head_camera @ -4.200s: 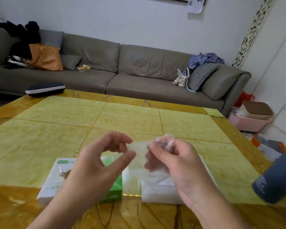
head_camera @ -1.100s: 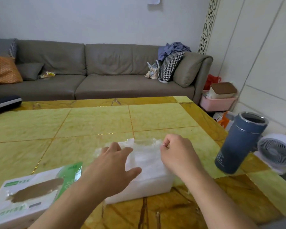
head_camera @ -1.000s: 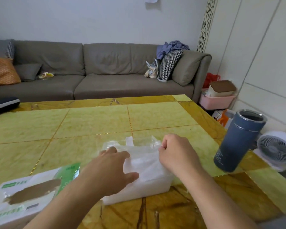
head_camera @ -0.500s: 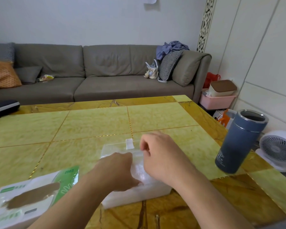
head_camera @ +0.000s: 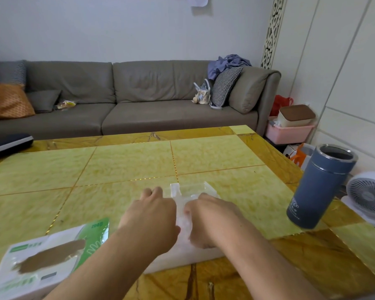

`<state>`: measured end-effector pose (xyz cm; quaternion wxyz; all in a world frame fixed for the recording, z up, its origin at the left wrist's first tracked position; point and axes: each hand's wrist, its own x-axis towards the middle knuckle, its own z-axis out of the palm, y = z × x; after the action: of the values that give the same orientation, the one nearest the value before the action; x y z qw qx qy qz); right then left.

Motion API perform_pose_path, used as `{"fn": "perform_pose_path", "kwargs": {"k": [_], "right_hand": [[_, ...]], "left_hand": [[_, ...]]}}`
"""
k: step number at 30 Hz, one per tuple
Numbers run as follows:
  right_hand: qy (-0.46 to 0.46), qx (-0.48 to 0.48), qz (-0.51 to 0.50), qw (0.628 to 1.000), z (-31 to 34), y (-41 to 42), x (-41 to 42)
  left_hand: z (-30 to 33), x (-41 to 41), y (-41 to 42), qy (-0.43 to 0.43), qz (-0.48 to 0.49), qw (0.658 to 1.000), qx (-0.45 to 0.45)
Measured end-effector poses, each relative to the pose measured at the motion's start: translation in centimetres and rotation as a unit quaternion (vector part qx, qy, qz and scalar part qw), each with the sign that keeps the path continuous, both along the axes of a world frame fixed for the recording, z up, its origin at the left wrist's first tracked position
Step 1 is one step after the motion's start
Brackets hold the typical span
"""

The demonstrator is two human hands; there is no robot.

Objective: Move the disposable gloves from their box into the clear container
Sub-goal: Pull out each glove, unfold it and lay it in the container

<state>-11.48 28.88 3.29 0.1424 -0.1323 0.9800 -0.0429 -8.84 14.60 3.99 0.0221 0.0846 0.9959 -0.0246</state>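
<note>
Pressing gloves (head_camera: 183, 219) into clear container (head_camera: 195, 189), long axis running away; L hand (head_camera: 152, 215) & R hand (head_camera: 210, 215) grip unclear.

Both forearms extended forward; left hand (head_camera: 152, 215) and right hand (head_camera: 212, 217) palms-down, close together; fingers hidden.

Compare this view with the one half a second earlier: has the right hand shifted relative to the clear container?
Yes. The right hand has moved from the clear container's far rim toward its near right side.
</note>
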Motion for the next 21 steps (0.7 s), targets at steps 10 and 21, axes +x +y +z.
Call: {"fn": "perform_pose_path", "kwargs": {"k": [10,21], "right_hand": [[-0.041,0.023,-0.017,0.999,1.0,0.0,0.3],[-0.030,0.002,-0.020,0.999,0.7,0.3,0.7]], "left_hand": [[-0.2,1.3,-0.1,0.052,-0.046,0.996,0.051],[-1.2,1.1,-0.5,0.081,-0.013,0.996,0.032]]}}
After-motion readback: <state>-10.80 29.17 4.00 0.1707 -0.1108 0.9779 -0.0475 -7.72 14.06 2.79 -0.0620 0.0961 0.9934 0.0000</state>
